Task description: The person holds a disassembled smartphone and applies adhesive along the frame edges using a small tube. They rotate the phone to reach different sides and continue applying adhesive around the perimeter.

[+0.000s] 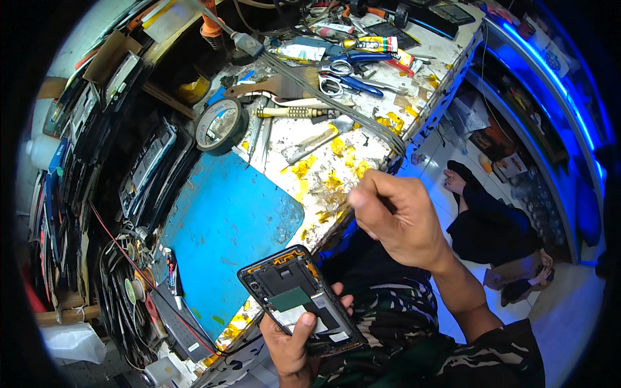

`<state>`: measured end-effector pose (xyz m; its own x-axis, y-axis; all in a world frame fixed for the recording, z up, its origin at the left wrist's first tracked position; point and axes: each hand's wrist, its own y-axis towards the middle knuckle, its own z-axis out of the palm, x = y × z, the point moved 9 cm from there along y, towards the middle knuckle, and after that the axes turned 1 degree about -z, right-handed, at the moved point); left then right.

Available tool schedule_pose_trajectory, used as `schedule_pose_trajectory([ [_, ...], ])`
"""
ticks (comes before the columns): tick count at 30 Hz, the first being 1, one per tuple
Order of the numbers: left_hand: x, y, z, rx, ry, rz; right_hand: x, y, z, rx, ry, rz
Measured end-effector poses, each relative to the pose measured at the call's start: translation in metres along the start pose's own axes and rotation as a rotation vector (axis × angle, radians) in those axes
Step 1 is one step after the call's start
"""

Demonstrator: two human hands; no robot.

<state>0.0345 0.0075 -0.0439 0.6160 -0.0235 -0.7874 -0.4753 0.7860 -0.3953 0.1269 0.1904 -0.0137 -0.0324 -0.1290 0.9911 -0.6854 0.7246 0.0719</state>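
My left hand (286,344) grips a black smartphone (289,279) with its back cover off, thumb across the inside and fingertips round the far edge. Orange flex parts show along the phone's top, and a green patch and white labels lie on its middle. It is held tilted just off the bench's front edge. Up and to the right, my right hand (402,221) hangs in the air with its fingers curled in and pressed together. Whatever it may hold between the fingertips is hidden.
A worn blue mat (236,216) lies on the bench beside a tape roll (221,126). Behind are a wide brush (275,87), scissors (333,83), glue tubes (372,44) and a grey cable (323,94). Stacked phone parts (149,165) line the left. A person (495,229) sits on the floor at right.
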Motion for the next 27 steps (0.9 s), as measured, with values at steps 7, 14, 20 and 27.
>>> schedule_pose_trajectory([
  [7, -0.003, 0.006, -0.007, -0.109, 0.130, 0.182, 0.010, -0.020, 0.037, 0.126, 0.366, -0.108],
  [14, 0.003, 0.002, -0.020, -0.161, 0.191, 0.193, 0.014, -0.022, 0.037, 0.126, 0.227, -0.251],
  [20, 0.007, -0.003, -0.010, -0.207, 0.184, 0.163, 0.013, -0.019, 0.030, 0.033, 0.311, -0.282],
  [27, 0.010, 0.002, -0.012, -0.170, 0.146, 0.099, 0.004, -0.014, 0.034, 0.022, 0.288, -0.161],
])
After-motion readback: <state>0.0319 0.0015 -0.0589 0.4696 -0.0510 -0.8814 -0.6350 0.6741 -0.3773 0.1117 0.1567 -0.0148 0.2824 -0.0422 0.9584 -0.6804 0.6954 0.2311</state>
